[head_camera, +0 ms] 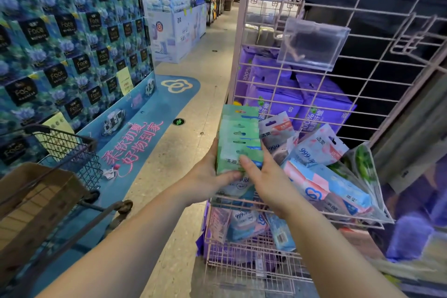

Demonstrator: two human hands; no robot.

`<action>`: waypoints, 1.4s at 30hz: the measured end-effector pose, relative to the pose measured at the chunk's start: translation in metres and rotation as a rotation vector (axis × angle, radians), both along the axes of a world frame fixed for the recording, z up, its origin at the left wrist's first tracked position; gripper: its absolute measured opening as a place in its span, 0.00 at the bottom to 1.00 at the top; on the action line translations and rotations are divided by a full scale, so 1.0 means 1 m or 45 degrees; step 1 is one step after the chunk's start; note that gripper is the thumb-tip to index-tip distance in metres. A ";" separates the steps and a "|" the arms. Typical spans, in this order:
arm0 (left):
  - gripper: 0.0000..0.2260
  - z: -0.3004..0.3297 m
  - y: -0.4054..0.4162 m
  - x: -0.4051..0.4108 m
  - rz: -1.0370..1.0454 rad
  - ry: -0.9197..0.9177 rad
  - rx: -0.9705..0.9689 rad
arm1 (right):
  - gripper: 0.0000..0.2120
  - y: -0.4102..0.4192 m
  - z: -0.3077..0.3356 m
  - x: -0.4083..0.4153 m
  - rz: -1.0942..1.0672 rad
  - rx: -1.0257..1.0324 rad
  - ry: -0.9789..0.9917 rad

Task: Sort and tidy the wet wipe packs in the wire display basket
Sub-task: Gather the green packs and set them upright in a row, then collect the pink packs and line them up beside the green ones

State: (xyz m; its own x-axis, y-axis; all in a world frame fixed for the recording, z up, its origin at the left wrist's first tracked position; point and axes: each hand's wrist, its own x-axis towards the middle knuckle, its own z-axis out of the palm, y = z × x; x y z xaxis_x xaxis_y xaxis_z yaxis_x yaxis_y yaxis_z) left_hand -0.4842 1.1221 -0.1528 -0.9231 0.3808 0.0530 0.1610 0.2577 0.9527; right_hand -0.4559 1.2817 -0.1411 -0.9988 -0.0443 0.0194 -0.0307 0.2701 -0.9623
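The person is standing at the pink wire basket [244,203], holding a row of green packs [238,143] at its left end. The left hand [212,176] has its grip wrapped around the left side of the row, thumb across the front pack. The right hand [263,176] lies against the right side with fingers mostly straight, pressing and not curled round anything.

These packs look soft and squishy, like little pillows with wet cloth inside. Each one is probably light, but a whole row together would feel a bit heavy. The plastic skin looks shiny, so I think it could be slippery. Squeezing the row from both ends, like a sandwich, seems the best way to keep it together. If only the middle were held, the end packs might slide out.

To the right, the pink and blue packs [316,147] lie jumbled and tilted in the same basket, not yet lined up. Big purple packs [324,104] sit behind the wire. A shopping cart [70,152] stands on the left.
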 end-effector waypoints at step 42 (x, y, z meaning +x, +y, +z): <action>0.11 -0.143 0.038 0.043 0.467 -0.168 -1.179 | 0.04 0.028 -0.134 0.101 -0.164 0.019 -0.686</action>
